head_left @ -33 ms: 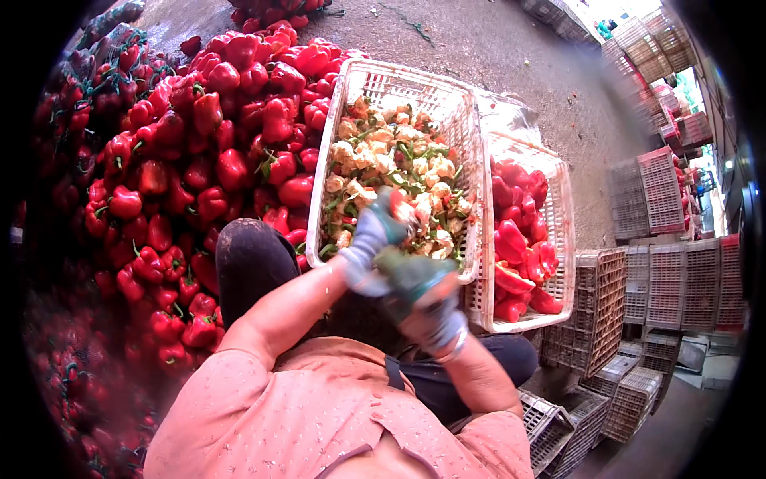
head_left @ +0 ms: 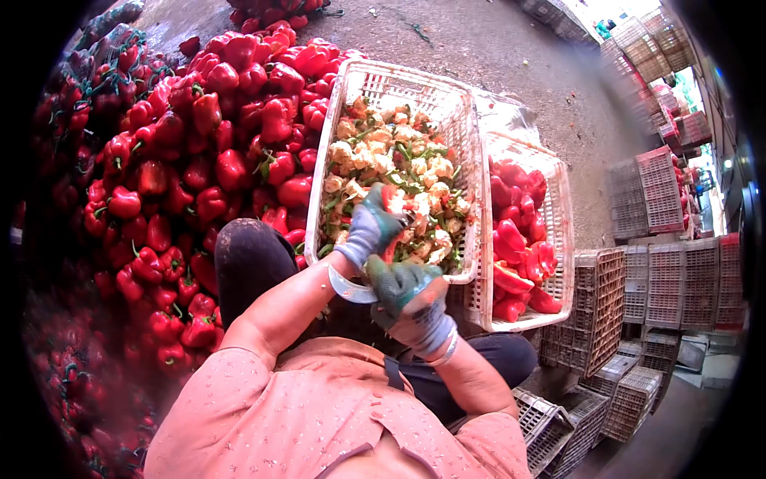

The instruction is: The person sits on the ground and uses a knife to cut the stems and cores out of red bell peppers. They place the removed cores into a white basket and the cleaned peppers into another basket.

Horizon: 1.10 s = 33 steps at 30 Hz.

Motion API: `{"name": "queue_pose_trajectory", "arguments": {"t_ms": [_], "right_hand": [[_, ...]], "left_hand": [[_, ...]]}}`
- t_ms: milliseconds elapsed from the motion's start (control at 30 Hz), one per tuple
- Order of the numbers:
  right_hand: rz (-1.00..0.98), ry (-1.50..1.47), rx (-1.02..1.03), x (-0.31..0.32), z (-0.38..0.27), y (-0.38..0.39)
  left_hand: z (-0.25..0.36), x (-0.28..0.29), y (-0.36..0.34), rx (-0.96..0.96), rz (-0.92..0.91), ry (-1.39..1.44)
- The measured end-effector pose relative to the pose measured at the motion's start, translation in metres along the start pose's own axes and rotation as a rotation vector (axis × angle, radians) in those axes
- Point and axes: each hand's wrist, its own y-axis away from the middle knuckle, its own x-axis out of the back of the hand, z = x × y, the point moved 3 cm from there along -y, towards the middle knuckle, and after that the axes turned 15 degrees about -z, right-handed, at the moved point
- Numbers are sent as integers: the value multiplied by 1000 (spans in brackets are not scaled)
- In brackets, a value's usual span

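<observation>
My left hand [head_left: 370, 230], in a grey and green work glove, is closed around a red bell pepper [head_left: 390, 199], most of which the fingers hide. Just below it, my gloved right hand [head_left: 411, 302] grips a knife with a curved, silvery blade [head_left: 351, 289]; its handle is hidden in the fist. The blade points left, beneath the left wrist. Both hands are over the near edge of a white plastic crate [head_left: 325, 180] that holds pale pepper cores with green stems [head_left: 399, 156]. Against its right side stands a second white crate [head_left: 565, 239] with red pepper pieces [head_left: 519, 231].
A large heap of whole red bell peppers [head_left: 211, 160] lies to the left, beside my bent knee [head_left: 251, 263]. Netted bags of peppers [head_left: 88, 88] lie beyond it. A brown crate [head_left: 594, 311] and stacked crates [head_left: 678, 279] stand at the right.
The hands, smeared by motion before, now show more sharply. My right hand has come slightly down, and the knife's curved blade now shows plainly left of it.
</observation>
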Motion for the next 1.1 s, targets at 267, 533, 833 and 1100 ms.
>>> {"name": "queue_pose_trajectory", "arguments": {"t_ms": [267,533,833,1100], "right_hand": [[378,-1017,-736,4,107,14],[222,-1282,-660,-58,131,36],[669,-269,-933,53,279,215],[648,-469,-1229,61,316,298]], "left_hand": [[-1,21,-9,-104,-199,944],[59,-1,27,-443,-506,624],[65,164,118,-569,-163,733],[-202,325,217,25,710,-97]]}}
